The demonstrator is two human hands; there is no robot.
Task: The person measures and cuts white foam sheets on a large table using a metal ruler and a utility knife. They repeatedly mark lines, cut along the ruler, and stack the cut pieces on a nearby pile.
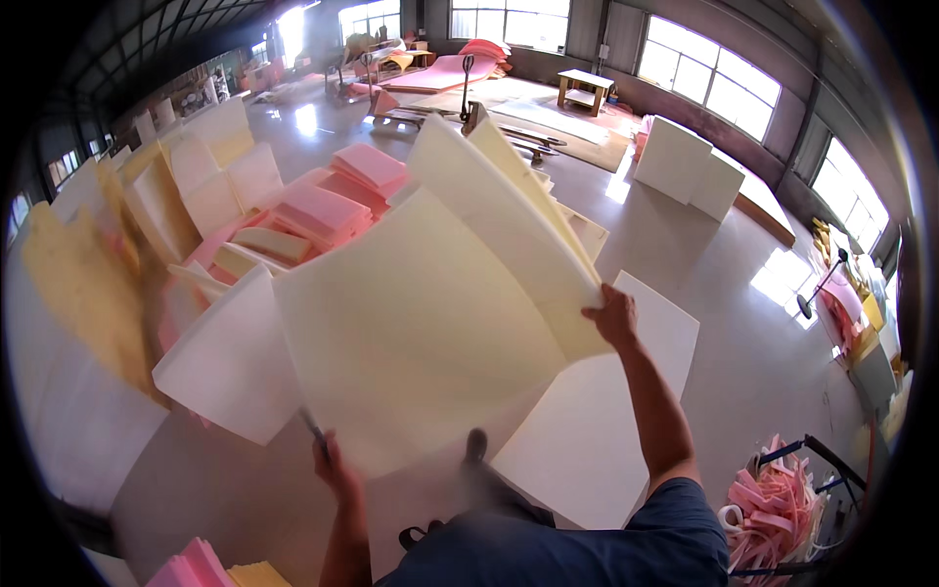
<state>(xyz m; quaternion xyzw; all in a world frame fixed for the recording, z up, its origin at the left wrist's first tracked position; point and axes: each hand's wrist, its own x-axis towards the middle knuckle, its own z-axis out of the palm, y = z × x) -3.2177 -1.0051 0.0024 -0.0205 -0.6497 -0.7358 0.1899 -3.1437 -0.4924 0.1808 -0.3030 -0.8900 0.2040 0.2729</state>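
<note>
A large cream foam sheet [421, 323] fills the centre of the frame, lifted and bowed. The right hand [614, 315] pinches its right edge; the left hand [333, 465], at lower centre, closes around a thin dark tool near the sheet's lower edge. Holding both ends level should stop it folding over the white sheet [597, 430] on the floor.
</note>
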